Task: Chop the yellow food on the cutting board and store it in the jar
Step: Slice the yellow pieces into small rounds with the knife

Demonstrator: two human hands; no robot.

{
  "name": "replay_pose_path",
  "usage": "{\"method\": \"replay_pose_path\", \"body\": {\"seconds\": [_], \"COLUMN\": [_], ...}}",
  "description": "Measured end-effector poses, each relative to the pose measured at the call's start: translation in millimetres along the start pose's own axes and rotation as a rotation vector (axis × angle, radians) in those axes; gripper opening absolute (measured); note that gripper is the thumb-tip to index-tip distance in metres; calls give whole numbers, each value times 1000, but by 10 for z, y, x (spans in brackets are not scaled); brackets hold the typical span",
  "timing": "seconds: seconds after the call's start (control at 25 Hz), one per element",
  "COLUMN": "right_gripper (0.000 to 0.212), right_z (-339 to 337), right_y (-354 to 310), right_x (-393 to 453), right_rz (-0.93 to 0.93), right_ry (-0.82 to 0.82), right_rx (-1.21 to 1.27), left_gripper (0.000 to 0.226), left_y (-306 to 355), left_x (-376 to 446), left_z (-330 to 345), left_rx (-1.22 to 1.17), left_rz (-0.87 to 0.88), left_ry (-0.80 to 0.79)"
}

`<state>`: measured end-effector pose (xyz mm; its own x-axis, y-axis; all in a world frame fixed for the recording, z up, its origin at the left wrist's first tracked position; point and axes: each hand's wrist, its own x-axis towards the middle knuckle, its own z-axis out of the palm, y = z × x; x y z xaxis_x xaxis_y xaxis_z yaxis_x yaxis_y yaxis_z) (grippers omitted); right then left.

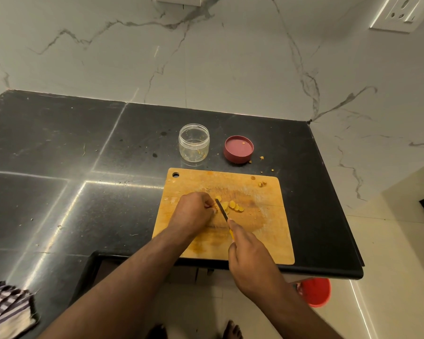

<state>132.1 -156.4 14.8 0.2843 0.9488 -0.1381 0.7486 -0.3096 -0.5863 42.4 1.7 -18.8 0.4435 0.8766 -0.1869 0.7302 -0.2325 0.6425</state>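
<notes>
Left hand pinches small firm yellow food on wooden cutting board; right hand grips yellow-handled knife — slices look light, prob. slippery — pinch w/ fingertips.

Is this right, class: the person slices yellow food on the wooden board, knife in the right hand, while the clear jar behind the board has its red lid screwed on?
Not quite. The head view shows the jar open, its red lid lying upturned on the counter beside it. The rest holds: the right hand holds the knife, slicing the yellow food on the wooden board.
</notes>
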Motion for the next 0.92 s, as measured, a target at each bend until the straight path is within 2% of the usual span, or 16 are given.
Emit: {"method": "replay_pose_path", "body": {"seconds": [0.48, 0.68, 0.92], "right_gripper": [59, 58, 51], "right_z": [99, 142, -15], "right_y": [-31, 44, 127], "right_x": [242, -54, -164], "right_rz": [22, 16, 19], "right_ry": [-82, -74, 27], "right_rx": [-125, -68, 41], "left_gripper": [17, 19, 25], "left_y": [31, 44, 50], "left_x": [31, 29, 12], "left_z": [-47, -65, -82], "left_rx": [37, 40, 90], "left_rz": [34, 15, 38], "left_ry": [-27, -24, -58]}}
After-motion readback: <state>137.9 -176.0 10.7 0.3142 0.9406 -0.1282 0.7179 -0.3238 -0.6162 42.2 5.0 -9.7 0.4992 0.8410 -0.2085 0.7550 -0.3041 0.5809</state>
